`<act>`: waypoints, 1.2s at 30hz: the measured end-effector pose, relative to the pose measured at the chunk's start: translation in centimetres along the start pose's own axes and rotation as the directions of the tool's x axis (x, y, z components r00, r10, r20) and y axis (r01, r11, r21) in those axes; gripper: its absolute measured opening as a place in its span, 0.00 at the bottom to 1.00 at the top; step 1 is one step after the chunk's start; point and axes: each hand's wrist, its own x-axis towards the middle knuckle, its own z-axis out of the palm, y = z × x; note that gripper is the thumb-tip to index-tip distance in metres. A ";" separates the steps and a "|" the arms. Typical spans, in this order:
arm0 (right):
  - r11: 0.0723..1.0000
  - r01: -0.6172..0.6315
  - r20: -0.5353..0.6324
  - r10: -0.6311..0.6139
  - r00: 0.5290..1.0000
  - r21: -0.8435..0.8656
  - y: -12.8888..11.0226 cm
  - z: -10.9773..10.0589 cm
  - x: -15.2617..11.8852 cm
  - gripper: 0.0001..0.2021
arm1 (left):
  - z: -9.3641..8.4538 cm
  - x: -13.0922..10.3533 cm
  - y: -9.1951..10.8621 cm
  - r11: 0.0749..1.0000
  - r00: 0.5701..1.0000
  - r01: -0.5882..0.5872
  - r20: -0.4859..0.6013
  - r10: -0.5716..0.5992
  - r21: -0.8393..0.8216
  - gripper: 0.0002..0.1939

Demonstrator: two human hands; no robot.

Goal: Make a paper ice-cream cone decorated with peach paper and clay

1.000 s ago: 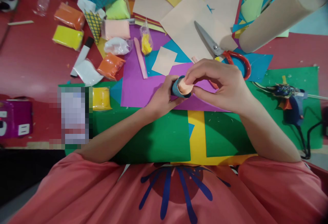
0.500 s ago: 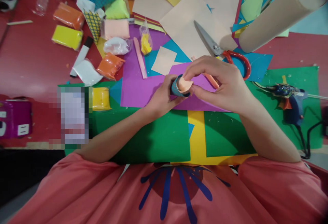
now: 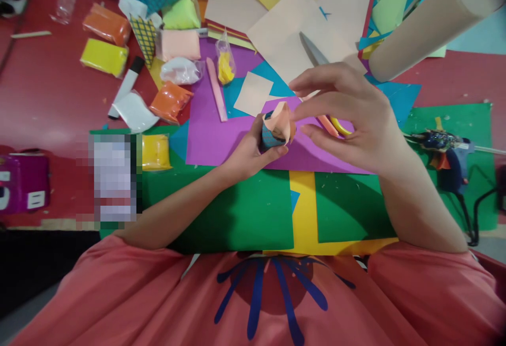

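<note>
A small blue patterned paper cone (image 3: 271, 137), its mouth facing up toward me, is gripped by my left hand (image 3: 253, 153) with the fingers behind and the thumb in front. Out of the mouth sticks a curled piece of peach paper (image 3: 281, 116). Just right of the cone, my right hand (image 3: 342, 114) has its fingers apart and holds nothing. Beneath both hands lies a purple sheet (image 3: 241, 137). The scissors (image 3: 312, 50) rest beyond my right hand, which covers most of their handles.
Clay packets (image 3: 105, 57), a marker (image 3: 126, 87) and patterned cones (image 3: 142, 35) lie at the left. On the right are a glue gun (image 3: 453, 161) and a large cardboard tube (image 3: 422, 24). Green sheets (image 3: 237, 209) cover the near side.
My right hand has let go of the peach paper and drawn back to the right, fingers spreading. The peach paper now stands higher out of the cone, which my left hand has tilted.
</note>
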 end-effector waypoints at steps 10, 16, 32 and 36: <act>0.996 -0.091 -0.004 0.091 0.996 -0.019 -0.8 0.9 -0.1 0.04 | 0.3 0.1 0.9 0.995 0.996 -0.074 -0.051 0.077 0.071 0.30; 0.982 -0.178 -0.009 0.178 0.984 0.062 -0.6 1.9 -0.4 0.03 | 0.4 -0.1 1.2 0.984 0.992 -0.092 -0.068 0.104 0.154 0.29; 0.987 -0.160 0.047 0.160 0.986 -0.007 -0.3 1.9 -0.6 0.08 | 0.5 0.0 1.2 0.974 0.984 -0.137 -0.090 0.155 0.182 0.28; 0.988 -0.156 0.062 0.157 0.986 -0.022 -0.3 2.0 -0.6 0.07 | 0.5 0.0 1.0 0.969 0.980 -0.156 -0.092 0.177 0.193 0.27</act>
